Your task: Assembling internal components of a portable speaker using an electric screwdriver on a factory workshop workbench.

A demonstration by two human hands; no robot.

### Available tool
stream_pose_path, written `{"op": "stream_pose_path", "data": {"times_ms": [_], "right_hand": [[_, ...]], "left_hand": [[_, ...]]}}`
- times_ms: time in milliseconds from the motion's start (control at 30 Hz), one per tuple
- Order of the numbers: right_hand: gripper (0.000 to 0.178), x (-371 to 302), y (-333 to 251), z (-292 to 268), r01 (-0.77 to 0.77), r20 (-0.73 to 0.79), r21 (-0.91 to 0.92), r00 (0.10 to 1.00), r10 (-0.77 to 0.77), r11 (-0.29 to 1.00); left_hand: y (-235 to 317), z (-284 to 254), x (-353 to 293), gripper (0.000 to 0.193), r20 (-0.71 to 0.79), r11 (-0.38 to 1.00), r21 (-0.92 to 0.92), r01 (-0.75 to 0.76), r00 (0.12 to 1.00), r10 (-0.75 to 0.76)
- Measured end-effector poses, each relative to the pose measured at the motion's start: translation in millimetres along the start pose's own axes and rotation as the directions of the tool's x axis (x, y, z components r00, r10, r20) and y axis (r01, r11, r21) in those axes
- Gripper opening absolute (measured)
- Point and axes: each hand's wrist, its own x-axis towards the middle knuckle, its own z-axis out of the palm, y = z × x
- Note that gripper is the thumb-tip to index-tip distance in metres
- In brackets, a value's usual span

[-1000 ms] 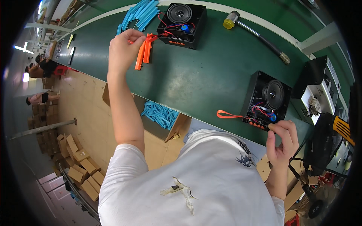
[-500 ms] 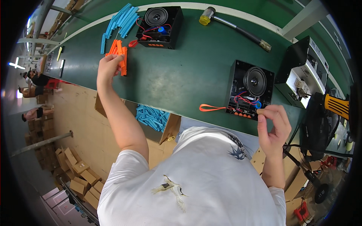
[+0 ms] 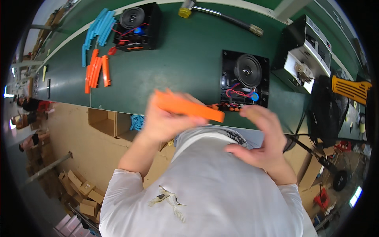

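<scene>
My left hand [image 3: 157, 123], blurred by motion, is closed round an orange plastic strip [image 3: 193, 109] above the front edge of the bench. My right hand [image 3: 265, 139] has its thumb and fingers apart and holds nothing. Its fingertips are by the lower edge of an open black speaker box [image 3: 226, 74], close to the small orange terminals [image 3: 233, 109]. Inside the box show a round speaker cone [image 3: 248, 71], red and blue wires, and a blue round component [image 3: 254, 96]. More orange strips [image 3: 96, 72] lie at the left of the bench.
Blue strips [image 3: 103, 27] and a second open speaker box [image 3: 152, 25] stand at the back left of the green bench [image 3: 173, 55]. A mallet [image 3: 225, 17] lies at the back. To the right are a silver-black machine [image 3: 302, 59] and a yellow-handled tool [image 3: 350, 87].
My left hand has lifted an orange strip from the pile and brought it right, in front of me. My right hand has opened wider by the box. The view has shifted.
</scene>
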Motion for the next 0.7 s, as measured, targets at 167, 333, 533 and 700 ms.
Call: {"op": "stream_pose_path", "data": {"times_ms": [167,333,533,700], "right_hand": [[0.038,-28.4,7.7,10.4,0.103,0.02,-0.193,0.995,-0.101,0.976],[0.036,-45.6,21.0,-13.9,0.142,0.013,-0.329,0.989,-0.146,0.934],[0.035,-42.5,37.5,-20.5,0.158,0.043,-0.483,0.987,-0.157,0.861],[0.035,-37.6,42.8,-19.0,0.212,0.078,-0.538,0.976,-0.203,0.816]], "left_hand": [[-45.5,50.2,-9.6,0.019,0.164,0.987,0.019,-0.157,0.975,0.152],[-59.4,48.6,-22.3,0.031,0.07,0.986,0.085,-0.141,0.988,0.135],[-63.5,21.4,-8.5,0.04,0.134,0.777,0.419,-0.47,0.878,0.46],[-62.4,18.5,2.4,0.034,0.2,0.671,0.511,-0.538,0.833,0.516]]}}
